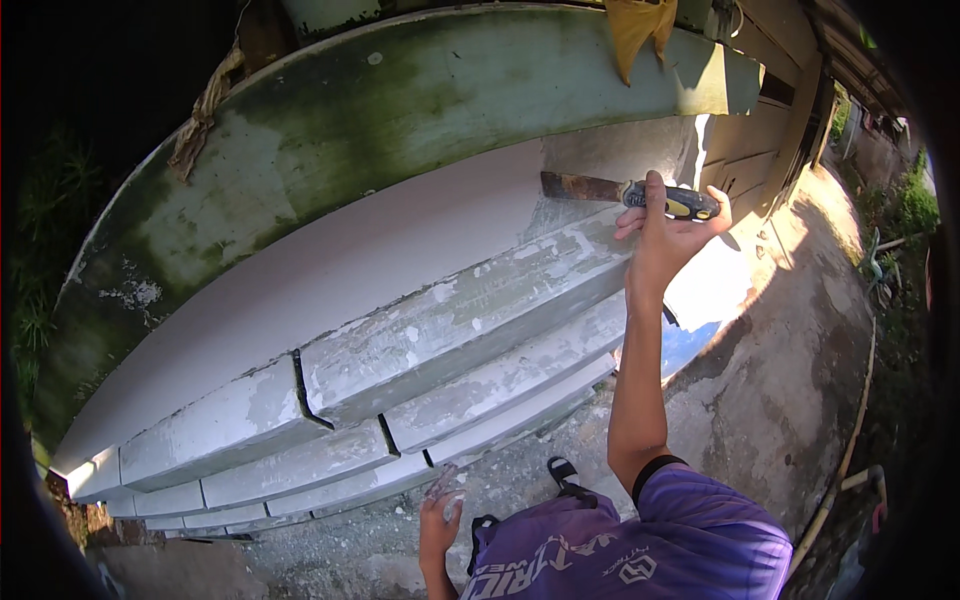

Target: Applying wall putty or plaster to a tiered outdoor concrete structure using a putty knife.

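My right hand (665,235) is raised and closed around the black and yellow handle of a scraper (585,188). Its flat, rust-stained blade points left and lies over the border between the white part of the wall (400,235) and a bare grey patch (620,150). I cannot tell whether the blade touches the surface. Just below runs the top stepped ledge (470,310), its white coating patchy and flaked. Down low, my left hand (440,515) hangs beside the bottom ledge (510,425), holding nothing, its dusty fingers apart.
Above the wall curves a green-stained concrete rim (400,100), with a dry yellow leaf (640,35) hanging over it. Dark vertical gaps split the ledges. A bright white sheet-like thing (710,285) is behind my right forearm. Rough concrete ground (760,420) runs alongside a long pole (850,430).
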`<state>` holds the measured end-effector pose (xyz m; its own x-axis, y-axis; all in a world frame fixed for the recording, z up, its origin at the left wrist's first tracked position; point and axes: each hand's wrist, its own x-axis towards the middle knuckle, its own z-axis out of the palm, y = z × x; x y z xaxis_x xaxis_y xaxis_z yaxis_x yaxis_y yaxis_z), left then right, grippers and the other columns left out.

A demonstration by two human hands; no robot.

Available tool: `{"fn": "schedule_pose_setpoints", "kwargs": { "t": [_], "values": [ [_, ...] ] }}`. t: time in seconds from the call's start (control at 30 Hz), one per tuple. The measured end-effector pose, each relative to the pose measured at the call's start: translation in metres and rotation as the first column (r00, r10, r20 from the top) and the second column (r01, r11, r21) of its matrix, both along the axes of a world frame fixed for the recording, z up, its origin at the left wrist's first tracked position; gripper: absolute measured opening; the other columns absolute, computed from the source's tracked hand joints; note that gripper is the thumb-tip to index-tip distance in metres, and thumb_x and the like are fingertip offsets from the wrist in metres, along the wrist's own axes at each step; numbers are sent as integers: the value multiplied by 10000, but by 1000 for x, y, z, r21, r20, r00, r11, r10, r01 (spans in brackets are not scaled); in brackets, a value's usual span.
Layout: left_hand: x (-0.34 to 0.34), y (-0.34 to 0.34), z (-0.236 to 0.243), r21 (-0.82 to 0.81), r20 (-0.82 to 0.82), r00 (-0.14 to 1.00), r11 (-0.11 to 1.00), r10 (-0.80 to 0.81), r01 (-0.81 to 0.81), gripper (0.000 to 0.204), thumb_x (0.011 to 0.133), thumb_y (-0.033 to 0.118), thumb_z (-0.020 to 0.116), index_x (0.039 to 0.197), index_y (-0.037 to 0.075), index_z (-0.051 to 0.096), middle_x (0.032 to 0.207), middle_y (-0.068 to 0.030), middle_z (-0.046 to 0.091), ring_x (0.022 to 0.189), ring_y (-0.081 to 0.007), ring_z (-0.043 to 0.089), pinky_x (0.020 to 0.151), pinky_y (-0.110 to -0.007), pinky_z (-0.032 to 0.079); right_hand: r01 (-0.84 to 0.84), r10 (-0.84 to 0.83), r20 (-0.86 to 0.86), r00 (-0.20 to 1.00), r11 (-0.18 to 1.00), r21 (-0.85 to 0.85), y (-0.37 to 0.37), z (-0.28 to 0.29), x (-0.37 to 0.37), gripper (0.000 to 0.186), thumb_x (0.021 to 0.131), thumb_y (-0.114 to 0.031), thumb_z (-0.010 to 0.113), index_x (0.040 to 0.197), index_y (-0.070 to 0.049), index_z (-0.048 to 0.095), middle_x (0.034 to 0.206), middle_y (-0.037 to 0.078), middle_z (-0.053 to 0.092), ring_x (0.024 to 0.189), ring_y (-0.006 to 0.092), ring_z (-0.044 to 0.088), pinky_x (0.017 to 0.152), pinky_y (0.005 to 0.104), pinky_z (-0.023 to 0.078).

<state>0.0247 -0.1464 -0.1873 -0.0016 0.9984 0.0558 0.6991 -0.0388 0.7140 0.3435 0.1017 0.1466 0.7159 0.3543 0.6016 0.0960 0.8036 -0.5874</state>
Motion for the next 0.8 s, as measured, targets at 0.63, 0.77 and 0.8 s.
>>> {"fn": "schedule_pose_setpoints", "kwargs": {
  "t": [0.63, 0.77, 0.8],
  "values": [
    [24, 69, 65, 558, -59, 985, 813, -162, 167, 248, 732, 57, 731, 975, 105, 735, 1063, -124, 687, 998, -327, 626, 903, -433, 459, -72, 63, -176, 982, 996, -45, 8, -11, 1, 522, 921, -120, 687, 1209, -124, 252, 803, 139, 541, 433, 148, 503, 341, 255, 358],
    [17, 94, 71, 636, -209, 966, 729, -150, 251, 224, 703, 60, 746, 923, 89, 712, 929, -108, 656, 873, -312, 617, 886, -446, 465, -108, 100, -160, 982, 993, -42, 9, -12, 4, 525, 923, -128, 686, 1213, -122, 249, 768, 123, 547, 435, 145, 503, 348, 250, 361],
    [20, 105, 80, 678, -241, 956, 676, -167, 289, 183, 696, 76, 764, 861, 63, 684, 814, -106, 624, 767, -303, 605, 878, -462, 471, -115, 106, -140, 984, 992, -52, 7, -11, 7, 526, 924, -131, 685, 1216, -122, 248, 751, 116, 548, 436, 145, 503, 352, 248, 362]
  ]
}}
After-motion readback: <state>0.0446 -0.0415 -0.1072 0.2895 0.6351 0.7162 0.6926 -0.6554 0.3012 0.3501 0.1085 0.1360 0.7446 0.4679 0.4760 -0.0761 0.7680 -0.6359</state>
